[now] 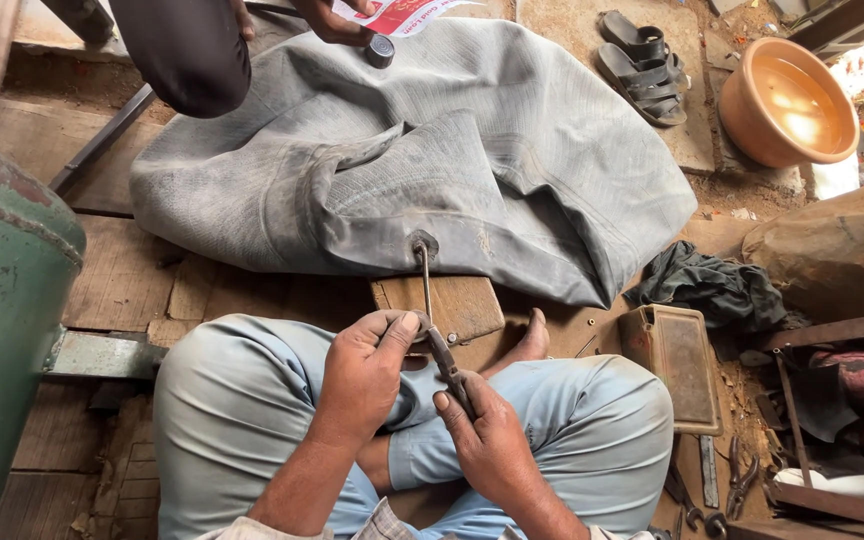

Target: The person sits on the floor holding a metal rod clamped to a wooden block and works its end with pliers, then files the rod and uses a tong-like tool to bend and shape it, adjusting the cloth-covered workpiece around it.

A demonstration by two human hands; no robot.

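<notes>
The valve stem (424, 285) of a large grey inner tube (432, 160) is being worked on. The stem's near end is pinched between the thumb and fingers of the left hand (372, 365), while pliers (449, 368) are clasped in the closed right hand (482, 430), their nose set against the stem just beside the left thumb. The step appears to be the loosening or tightening of a fitting at the stem's tip; a steady hold on the stem and a small turn of the pliers would be called for.

The tube is spread on the ground ahead, the stem lying over a wooden block (457, 305) between the crossed legs. Room is tight: a green drum (2, 300) stands to the left, a metal box (677, 365) and loose tools (722, 490) to the right. Another person's hand (337, 20) hovers at the tube's far edge, well apart.
</notes>
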